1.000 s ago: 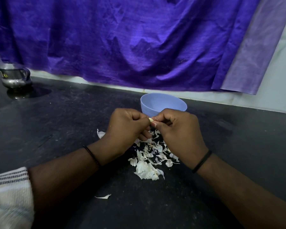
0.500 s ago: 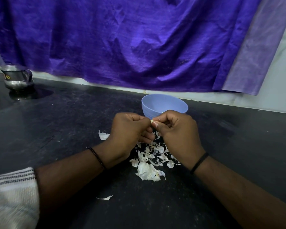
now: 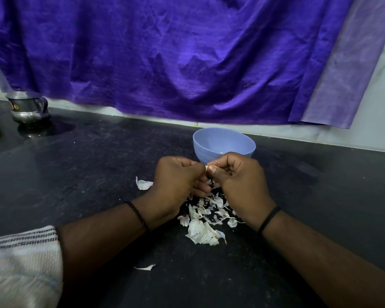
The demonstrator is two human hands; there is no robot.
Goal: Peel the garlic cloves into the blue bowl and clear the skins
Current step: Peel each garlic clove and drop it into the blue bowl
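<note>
Pinching a garlic clove [image 3: 206, 167] between both hands, left [image 3: 176, 183] and right [image 3: 238, 181], above skins [image 3: 206, 221]

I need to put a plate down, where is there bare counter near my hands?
Bare black counter lies right of the right hand, and between the metal pot and the left hand. It is crowded under and just behind the hands: the skin pile and the blue bowl.
</note>
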